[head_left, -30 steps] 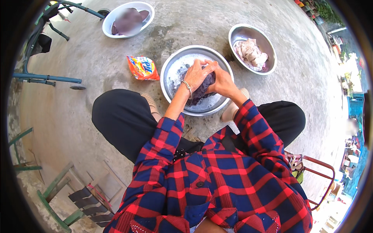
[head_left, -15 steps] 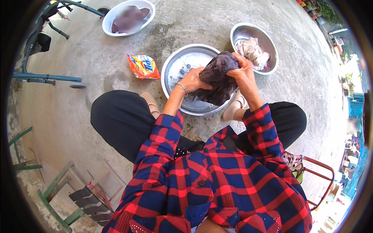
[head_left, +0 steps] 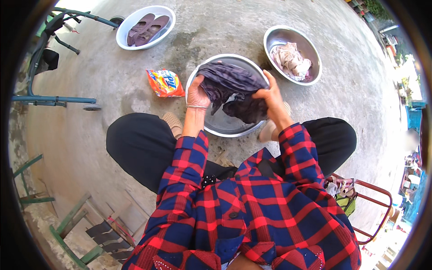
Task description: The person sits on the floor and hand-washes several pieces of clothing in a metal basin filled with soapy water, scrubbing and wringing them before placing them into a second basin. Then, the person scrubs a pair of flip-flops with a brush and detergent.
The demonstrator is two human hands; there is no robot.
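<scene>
A dark, wet, mottled garment (head_left: 234, 81) is stretched between my two hands. It hangs over a round metal basin (head_left: 223, 129) of water on the ground between my feet. My left hand (head_left: 198, 93), with a bracelet at the wrist, is closed on the garment's left edge. My right hand (head_left: 270, 96) grips its right end, thumb on the near side. Folds of the cloth droop toward the water and cover much of the basin. What kind of garment it is, I cannot tell.
An orange detergent packet (head_left: 165, 83) lies left of the basin. Farther left, a white tub (head_left: 167, 37) holds purple-brown shoes (head_left: 146, 30). A second metal basin (head_left: 310, 47) with pale cloth (head_left: 291, 60) stands to the right. A blue wheeled frame (head_left: 54, 99) is at the left.
The bunched garment has been spread wide between my hands. My left hand has moved left to the basin's rim; my right hand has come slightly nearer and lower.
</scene>
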